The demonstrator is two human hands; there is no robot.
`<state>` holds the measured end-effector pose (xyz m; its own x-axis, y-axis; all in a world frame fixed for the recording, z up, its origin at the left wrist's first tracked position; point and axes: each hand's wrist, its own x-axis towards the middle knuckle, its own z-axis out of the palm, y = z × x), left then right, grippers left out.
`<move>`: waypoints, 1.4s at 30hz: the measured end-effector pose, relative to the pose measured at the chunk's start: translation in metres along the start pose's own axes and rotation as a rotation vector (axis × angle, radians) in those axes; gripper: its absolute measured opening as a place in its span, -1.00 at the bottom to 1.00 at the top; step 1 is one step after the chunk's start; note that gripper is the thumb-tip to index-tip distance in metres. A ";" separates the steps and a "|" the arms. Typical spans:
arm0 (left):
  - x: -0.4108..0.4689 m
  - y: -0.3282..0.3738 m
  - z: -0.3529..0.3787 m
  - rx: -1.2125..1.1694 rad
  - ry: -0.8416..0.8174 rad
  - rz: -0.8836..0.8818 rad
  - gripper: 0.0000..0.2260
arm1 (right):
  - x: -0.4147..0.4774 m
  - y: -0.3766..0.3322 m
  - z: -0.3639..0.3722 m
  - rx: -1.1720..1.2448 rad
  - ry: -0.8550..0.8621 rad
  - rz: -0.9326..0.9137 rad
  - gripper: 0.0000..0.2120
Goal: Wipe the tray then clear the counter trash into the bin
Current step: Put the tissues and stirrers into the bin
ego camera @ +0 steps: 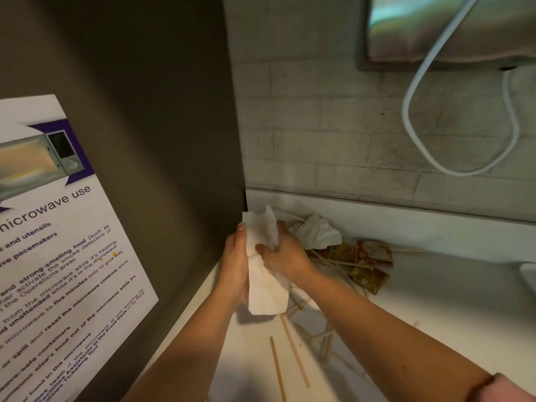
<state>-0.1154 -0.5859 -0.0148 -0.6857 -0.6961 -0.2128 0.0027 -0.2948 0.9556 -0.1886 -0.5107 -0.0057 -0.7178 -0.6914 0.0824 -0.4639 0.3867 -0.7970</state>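
- A microwave-use poster (58, 227) hangs on the dark side panel (162, 111) at the left
- The left hand (236, 265) holds the left edge of a folded paper towel (266, 285) above the counter's corner
- The right hand (285, 256) grips the same towel, fingers curled round it
- Just beyond lie a crumpled napkin (316, 232), sauce packets (368, 253) and thin wooden sticks (294, 351), strewn over the white counter (435, 300)
- Pale tiled wall (333, 126) behind; a metal dispenser (435, 27) with a looping white cable (417, 82) is mounted top right

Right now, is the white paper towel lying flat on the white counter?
No, the left hand and right hand hold the white paper towel upright above the white counter.
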 end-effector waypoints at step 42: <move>0.009 -0.012 -0.022 0.460 0.105 0.322 -0.32 | 0.031 0.043 -0.067 -0.294 0.285 -0.018 -0.74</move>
<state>-0.1056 -0.6031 -0.0323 -0.6266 -0.7720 0.1068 -0.1343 0.2420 0.9609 -0.2659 -0.4744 0.0025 -0.8039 -0.5193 0.2901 -0.5771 0.5627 -0.5919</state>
